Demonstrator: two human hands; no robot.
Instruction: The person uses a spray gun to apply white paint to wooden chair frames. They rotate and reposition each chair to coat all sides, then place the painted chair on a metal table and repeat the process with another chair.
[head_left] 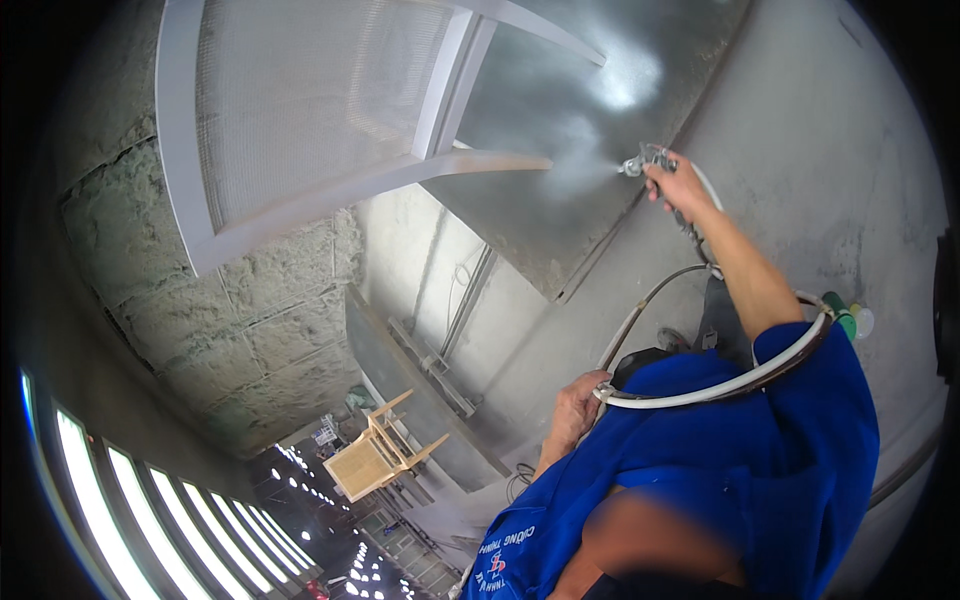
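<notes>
**Gripping spray gun (pixel 632 166) in right hand (pixel 677 187), aimed at pale grey frame (pixel 310 110)**

Head view: 
- Held upper right of centre, with fingers curled round the handle; near the closest leg tip, not touching. Venting pale mist toward the legs. 
- Closed on the hose (pixel 690 403) at the waist with left hand (pixel 572 410); can't tell how tightly. 
- Around: behind the frame's legs, a dark panel (pixel 560 225); farther off, a wooden chair (pixel 365 468) beside a second panel (pixel 400 365). By the right sleeve (pixel 815 385), a green container (pixel 838 312) near the grey floor (pixel 850 130). At lower left, a row of bright light strips (pixel 130 500). 
- In the way: looped across the blue shirt (pixel 690 455) and past the right arm, the hose. 
- Hard to see: cut off along the top, the frame; covered by fingers, most of the gun handle. Whitened by mist and glare around the leg tips. Blurred at bottom centre; too small and dark to sort out beyond the wooden chair. 
- Materials: finely gridded, see-through-looking infill between smooth, pale rails; tapered, slightly curved legs. Metallic gun, white flexible hose, bare light wood on the chair, rough lumpy wall (pixel 240 330) with straight seams.
</notes>
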